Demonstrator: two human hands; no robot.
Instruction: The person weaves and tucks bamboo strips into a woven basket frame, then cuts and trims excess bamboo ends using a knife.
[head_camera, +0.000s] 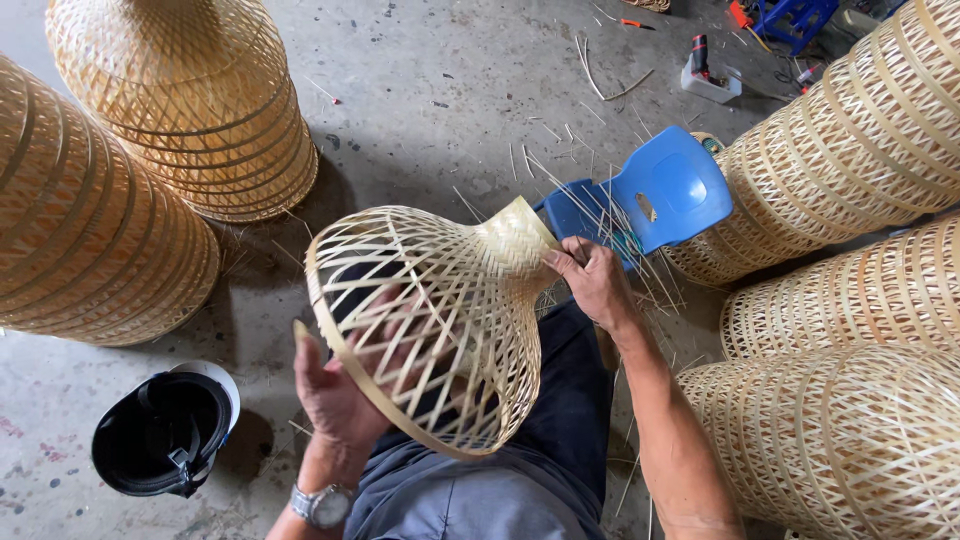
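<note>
Across our lap, centre frame, lies the woven bamboo shade (430, 320), tilted so its narrow neck faces our right hand (595, 280), which pinches the neck while our left hand (335, 390) grips the wide rim to steady it.

My left hand (335, 390) is raised in front of me, palm turned inward, fingers spread and pressing, thumb pointing up. The wrist below it is bent back slightly, forearm coming up from my lap. My right hand (592, 280) reaches forward with the arm nearly straight, forearm bare, fingers curled and pinched together at the tips, knuckles facing up.
</note>
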